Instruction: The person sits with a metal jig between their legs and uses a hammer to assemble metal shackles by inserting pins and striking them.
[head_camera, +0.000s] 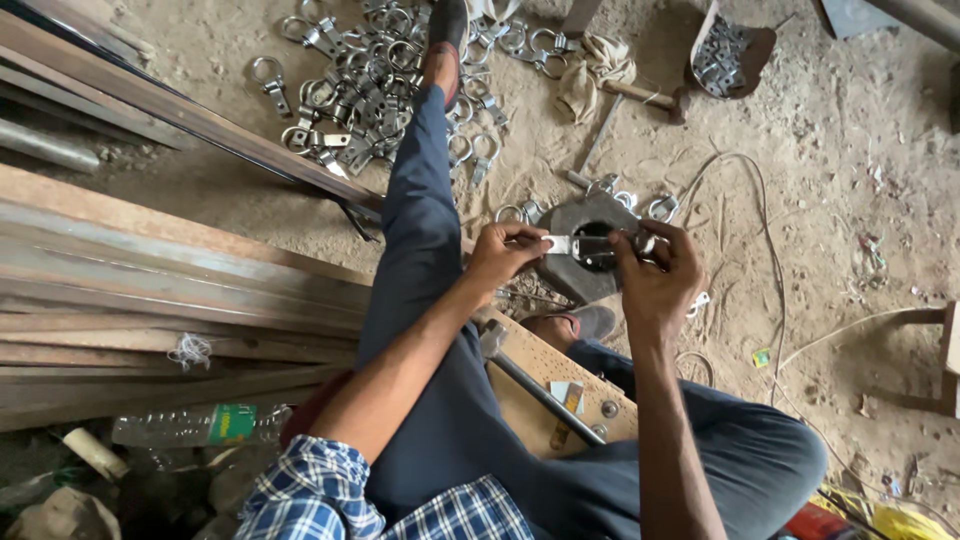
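Head view shows me my left hand (503, 252) pinching the flat end of a metal clamp (560, 244), right hand (655, 272) closed on its ring end, above a dark block (590, 215).

One hammer (640, 96), one bottle (200, 425)

you're sitting on a bare dirt floor (860, 200), dusty and sandy, littered with scraps and bits of wire. off to your left there's a stack of long wooden planks and metal strips (150, 300) running diagonally, with a plastic bottle (190, 425) lying below it. up top a big pile of shiny metal clamps (370, 80) is spread out, a hammer (640, 95) and rag (595, 70) just beside it. light looks like soft, even daylight.
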